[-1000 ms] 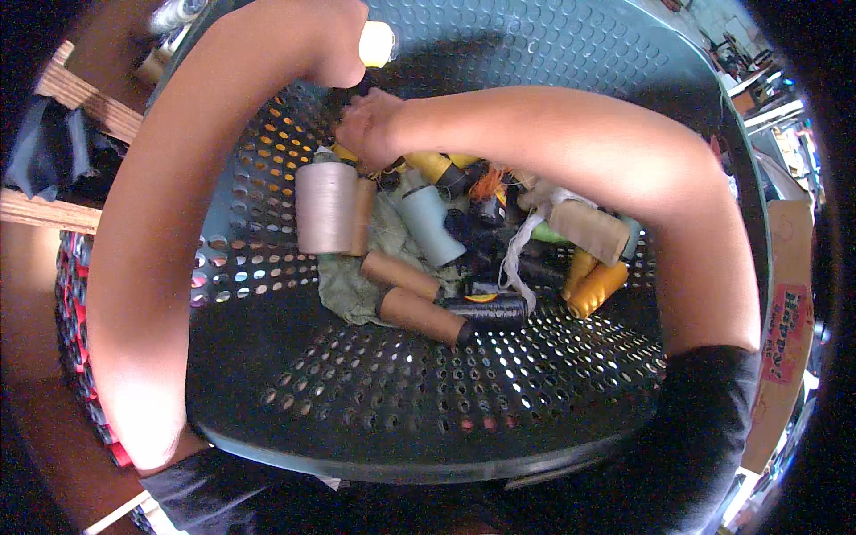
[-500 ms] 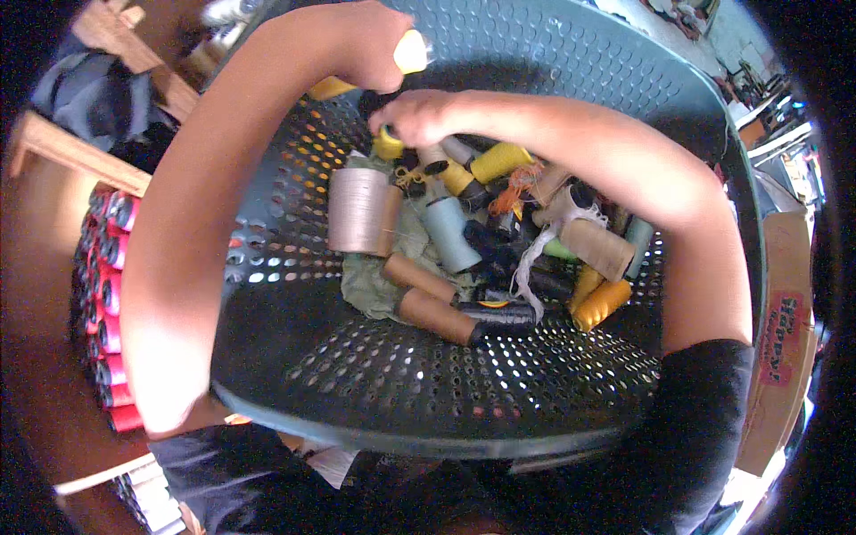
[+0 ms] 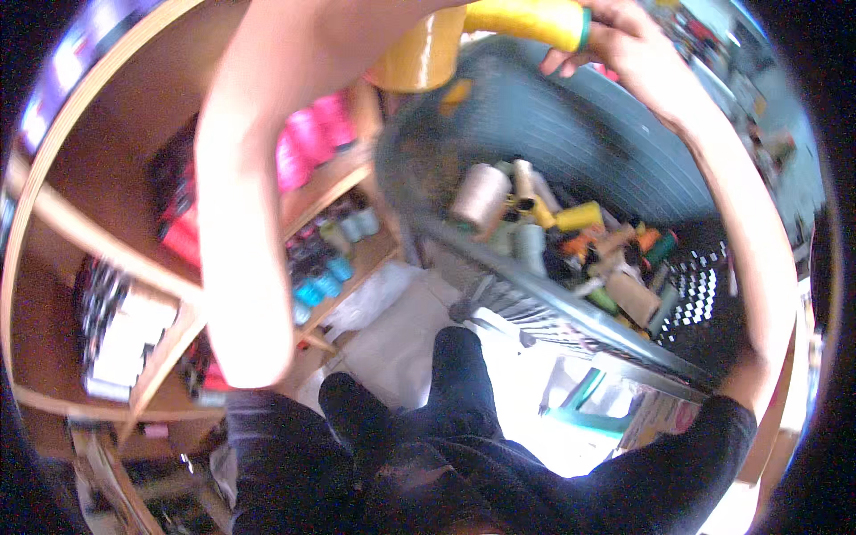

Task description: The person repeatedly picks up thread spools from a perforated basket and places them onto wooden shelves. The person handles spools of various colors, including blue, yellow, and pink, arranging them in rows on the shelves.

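Note:
My right hand is at the top, its fingers closed around the green-rimmed end of a yellow thread spool. A second, wider yellow thread cone hangs beside my left forearm. That arm runs up to the top edge, where the left hand is out of the picture, so its grip does not show. Below the hands stands a large blue-grey perforated basket. Inside it lie mixed thread spools: a pale pink cone, a light blue one, a beige one and a yellow one.
Wooden shelves on the left hold pink spools, bright blue spools and white ones. A clear plastic bag lies on the tiled floor near my legs. Cardboard stands at the right edge.
The view has swung left toward the shelves. Both arms have risen out of the basket; my right hand has lifted a yellow spool, and my left hand has passed beyond the top edge.

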A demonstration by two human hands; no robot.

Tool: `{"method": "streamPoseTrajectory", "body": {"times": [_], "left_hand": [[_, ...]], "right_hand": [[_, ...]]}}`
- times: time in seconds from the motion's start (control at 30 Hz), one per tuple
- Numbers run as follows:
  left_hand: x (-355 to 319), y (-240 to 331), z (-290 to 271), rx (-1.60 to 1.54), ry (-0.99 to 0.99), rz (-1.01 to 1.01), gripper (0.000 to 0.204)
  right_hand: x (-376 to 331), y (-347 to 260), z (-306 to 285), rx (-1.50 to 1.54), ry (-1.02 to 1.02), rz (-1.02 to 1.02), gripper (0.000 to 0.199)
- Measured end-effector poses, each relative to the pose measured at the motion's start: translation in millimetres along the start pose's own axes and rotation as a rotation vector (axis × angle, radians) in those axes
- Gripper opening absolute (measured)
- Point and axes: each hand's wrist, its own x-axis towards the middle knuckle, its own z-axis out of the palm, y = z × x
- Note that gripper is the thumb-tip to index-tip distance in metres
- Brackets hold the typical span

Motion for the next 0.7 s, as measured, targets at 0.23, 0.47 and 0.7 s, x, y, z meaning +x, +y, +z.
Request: {"method": "streamPoseTrajectory", "body": {"times": [0.23,0.47,0.7], "left_hand": [[-162.2,-43.5,-148.3,-0.630,0.631,-0.105,0.038],[-274.6,44.7,-295.2,-0.391,0.780,-0.151,0.032],[-365.4,105.4,-413.6,-0.313,0.579,-0.290,0.052]], "right_hand": [[27.4,-125.1,197.6,0.207,-0.064,-0.441,0.030],[41.4,-231.4,395.6,0.255,-0.630,-0.526,0.048],[30.9,-342.3,509.9,0.779,-0.999,-0.607,0.040]]}}
